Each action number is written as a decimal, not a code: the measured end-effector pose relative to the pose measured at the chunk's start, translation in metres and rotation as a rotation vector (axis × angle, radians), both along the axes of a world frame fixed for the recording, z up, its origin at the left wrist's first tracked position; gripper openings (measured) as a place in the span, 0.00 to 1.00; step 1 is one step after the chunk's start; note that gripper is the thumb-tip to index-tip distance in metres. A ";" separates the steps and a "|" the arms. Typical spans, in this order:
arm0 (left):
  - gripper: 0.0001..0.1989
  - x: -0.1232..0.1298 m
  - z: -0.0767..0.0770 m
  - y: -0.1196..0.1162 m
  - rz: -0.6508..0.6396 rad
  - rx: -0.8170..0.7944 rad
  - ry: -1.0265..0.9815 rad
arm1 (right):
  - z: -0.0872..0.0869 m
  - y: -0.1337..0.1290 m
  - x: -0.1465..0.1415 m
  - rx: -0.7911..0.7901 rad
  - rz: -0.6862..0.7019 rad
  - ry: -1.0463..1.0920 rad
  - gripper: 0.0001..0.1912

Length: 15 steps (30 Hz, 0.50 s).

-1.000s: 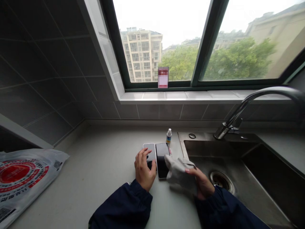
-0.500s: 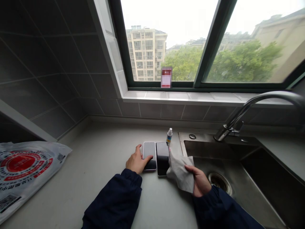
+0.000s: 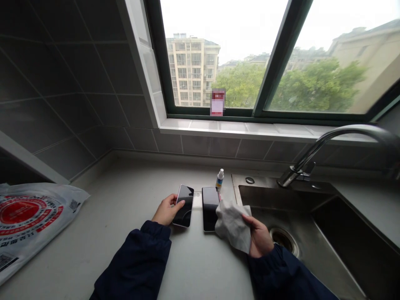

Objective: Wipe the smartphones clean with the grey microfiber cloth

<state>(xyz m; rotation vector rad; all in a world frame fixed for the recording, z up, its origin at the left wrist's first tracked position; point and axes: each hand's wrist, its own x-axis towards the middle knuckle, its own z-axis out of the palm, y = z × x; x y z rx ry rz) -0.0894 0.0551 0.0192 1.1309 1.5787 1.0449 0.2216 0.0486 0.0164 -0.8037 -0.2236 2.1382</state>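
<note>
My left hand (image 3: 167,210) grips the left edge of a phone (image 3: 183,206) with a dark screen and light rim, thumb on top, tilted a little over the counter. To its right a second dark phone (image 3: 210,209) lies flat. My right hand (image 3: 260,237) is closed on a grey cloth (image 3: 233,223), which hangs beside that second phone and covers part of its right edge. Just behind the cloth and phone stands a small spray bottle (image 3: 220,178) with a white cap and a blue and yellow label. A small pinkish item under the cloth's top edge is mostly hidden.
A steel sink (image 3: 300,225) with a curved tap (image 3: 315,146) lies on the right. A white plastic bag (image 3: 40,208) with red print rests at the far left of the counter (image 3: 125,179). The window sill (image 3: 237,130) runs along the back.
My left hand has taken hold of the left phone and moved it left, lifting and tilting it, so a gap now separates the two phones. My right hand still holds the cloth.
</note>
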 end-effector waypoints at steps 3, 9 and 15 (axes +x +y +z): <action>0.19 0.002 0.000 0.000 0.012 0.017 -0.174 | -0.001 0.001 0.001 0.012 0.003 0.004 0.18; 0.17 0.019 0.007 -0.002 0.031 0.024 -0.514 | -0.006 0.004 0.004 0.046 -0.010 -0.008 0.18; 0.21 0.052 0.005 -0.010 0.006 -0.047 -0.815 | -0.007 0.004 0.004 0.080 -0.017 -0.039 0.18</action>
